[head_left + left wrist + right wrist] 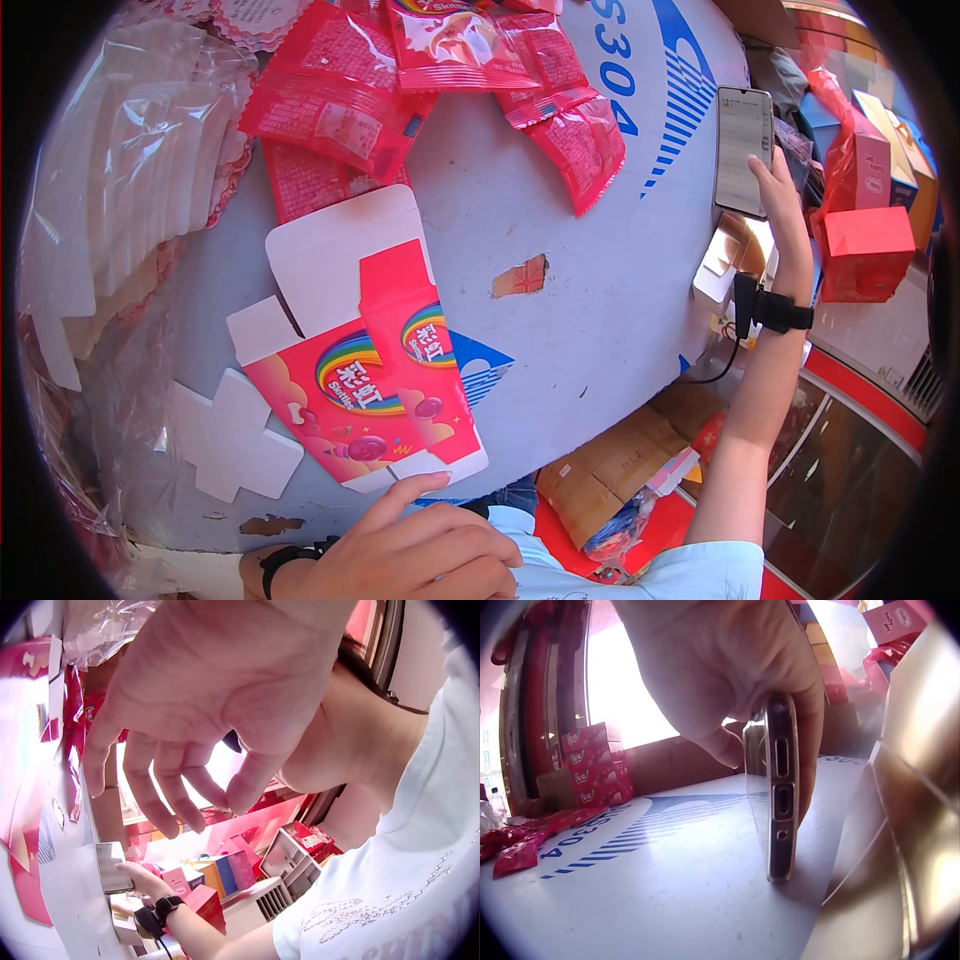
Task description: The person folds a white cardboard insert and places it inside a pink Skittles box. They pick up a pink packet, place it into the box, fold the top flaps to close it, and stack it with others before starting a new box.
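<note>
Nearest us, the left hand (430,550) hangs with fingers loosely bent and a little apart, nothing between them! Its index fingertip sits right at the lower edge of the pink Skittles box (380,390); whether it actually touches, I cannot tell. The box lies just ahead of those fingers, its white flaps spread at the far end. To their left, here's a cross-shaped white card (240,440) on the table (560,380), and right of them, lower down, a brown paper bag (610,470). Farther ahead, past the box, red packets (340,100) pile up, with a plastic-wrapped stack (140,150) off to their left.

Now out to the right hand (784,215), and it's clamped on the phone (738,150), thumb on one face, fingers on the other! The phone stands on edge in that grip, screen lit. Just beneath these fingers sits a gold-lined box (712,284); right of them, a red box (870,250). Farthest off, beyond the thumb, red cartons (592,765) stand stacked.
</note>
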